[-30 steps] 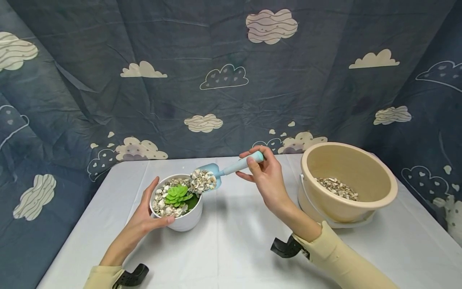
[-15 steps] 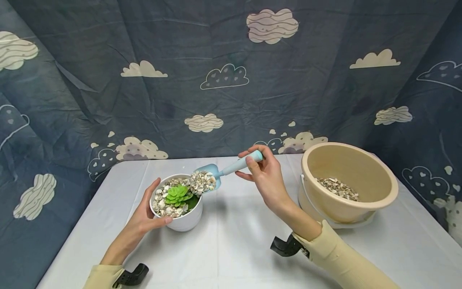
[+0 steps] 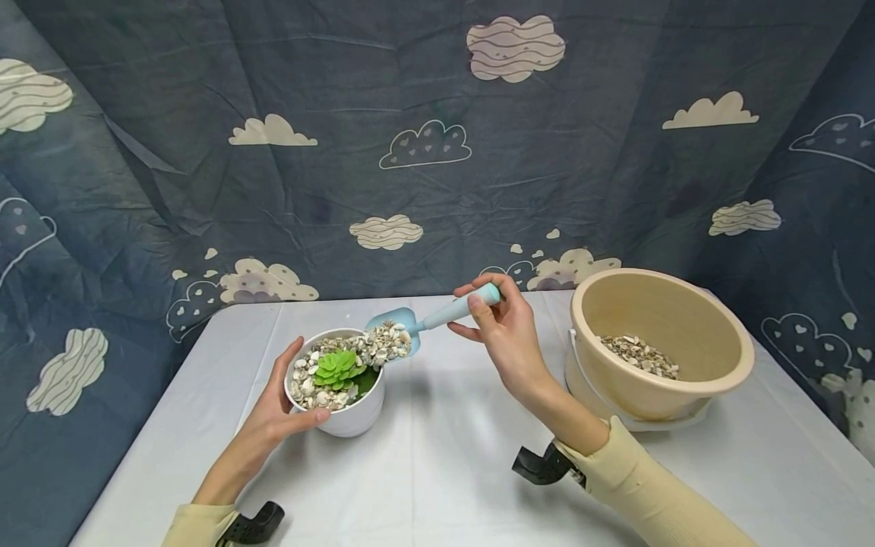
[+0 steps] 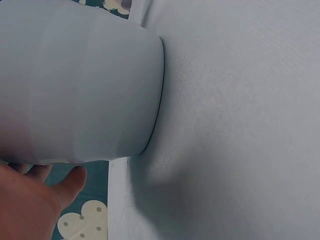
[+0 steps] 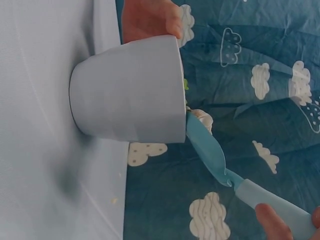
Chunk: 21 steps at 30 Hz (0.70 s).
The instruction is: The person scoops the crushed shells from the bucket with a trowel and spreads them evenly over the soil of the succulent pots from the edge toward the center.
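A white flowerpot (image 3: 354, 424) stands on the table, with a bright green artificial-looking succulent (image 3: 336, 370) among small shell-like chips. My left hand (image 3: 266, 418) steadies it from the left, thumb at the near rim and fingers along the far left side. In my right hand (image 3: 509, 334), a light-blue trowel (image 3: 451, 313) is held by its handle, pinched between thumb and fingers. Its blade tilts down at the pot's right rim, carrying a mound of chips (image 3: 390, 346) that reaches over the rim. The right wrist view shows the blade (image 5: 206, 147) right at the rim.
A beige bucket (image 3: 625, 399), partly filled with similar chips (image 3: 639, 357), stands on the right, its handle lowered. White cloth (image 3: 437, 486) covers the table. Behind it hangs a dark cloud-patterned curtain (image 3: 328, 190).
The chips on the trowel have slid slightly left toward the pot, leaving more of the blade's back part bare. Both hands and the pot stay almost where they were.
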Each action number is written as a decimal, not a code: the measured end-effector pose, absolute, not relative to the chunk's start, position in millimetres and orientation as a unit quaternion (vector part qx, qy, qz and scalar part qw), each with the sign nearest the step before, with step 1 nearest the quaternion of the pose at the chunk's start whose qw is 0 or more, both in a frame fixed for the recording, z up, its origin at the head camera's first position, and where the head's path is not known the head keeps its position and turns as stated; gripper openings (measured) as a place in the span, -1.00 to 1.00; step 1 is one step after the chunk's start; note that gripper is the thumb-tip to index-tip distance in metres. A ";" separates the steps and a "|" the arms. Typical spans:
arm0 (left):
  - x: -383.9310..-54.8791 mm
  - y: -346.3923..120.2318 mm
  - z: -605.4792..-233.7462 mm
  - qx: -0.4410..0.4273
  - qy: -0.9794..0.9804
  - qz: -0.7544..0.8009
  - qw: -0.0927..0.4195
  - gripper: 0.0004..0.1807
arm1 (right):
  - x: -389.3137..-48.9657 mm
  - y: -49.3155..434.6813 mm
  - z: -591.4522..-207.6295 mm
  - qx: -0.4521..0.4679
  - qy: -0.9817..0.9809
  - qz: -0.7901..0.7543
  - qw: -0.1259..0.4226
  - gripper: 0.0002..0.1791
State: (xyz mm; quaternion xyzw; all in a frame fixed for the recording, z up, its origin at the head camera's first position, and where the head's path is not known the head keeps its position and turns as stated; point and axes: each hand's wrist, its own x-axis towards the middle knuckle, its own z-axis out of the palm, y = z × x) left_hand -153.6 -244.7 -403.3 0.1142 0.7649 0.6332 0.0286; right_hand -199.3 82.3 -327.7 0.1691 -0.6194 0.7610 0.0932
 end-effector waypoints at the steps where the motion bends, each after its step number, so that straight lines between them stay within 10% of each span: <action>1: -153.8 -244.8 -403.7 0.114 0.765 0.633 0.028 0.16 | -199.2 82.6 -327.8 0.166 -0.619 0.762 0.093 -0.77; 21: -153.7 -242.9 -403.2 0.091 0.799 0.595 0.016 0.22 | -196.5 83.8 -324.8 0.175 -0.625 0.752 0.112 -0.78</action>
